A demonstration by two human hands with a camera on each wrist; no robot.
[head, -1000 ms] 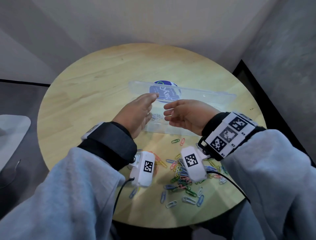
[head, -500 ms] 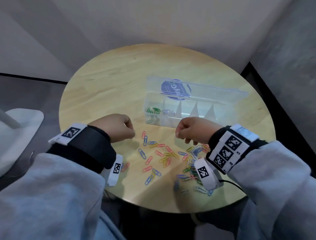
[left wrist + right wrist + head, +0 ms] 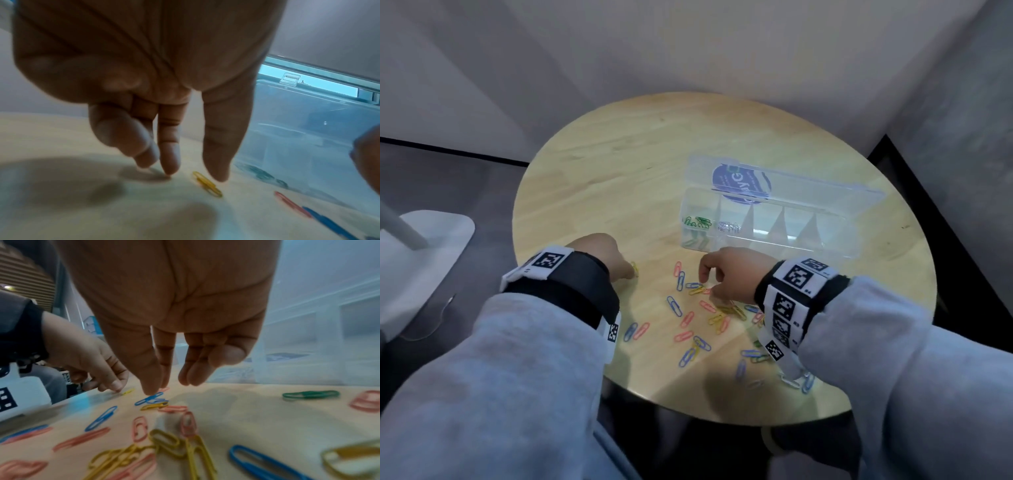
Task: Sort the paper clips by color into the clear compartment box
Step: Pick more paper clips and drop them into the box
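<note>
The clear compartment box [image 3: 767,236] stands open on the round wooden table [image 3: 619,164], its lid up behind it. Green clips [image 3: 698,222] lie in its leftmost compartment and silver clips [image 3: 729,226] in the one beside it. Loose clips [image 3: 688,318] in pink, blue and yellow lie scattered in front of the box. My left hand [image 3: 193,172] points down at the table, its thumb and forefinger either side of a yellow clip [image 3: 207,184] without pinching it. My right hand [image 3: 166,386] hangs over a blue clip [image 3: 151,399] and holds nothing.
More clips, a green one [image 3: 310,394] among them, lie to the right of my right hand near the box wall. The table's front edge runs just under my forearms. A white stand base [image 3: 424,246] sits on the floor to the left. Walls close in behind the table.
Both hands have drawn back from the box and come down to the scattered clips. The left hand has reached a lone yellow clip, and the right has lowered its fingers over the pile.
</note>
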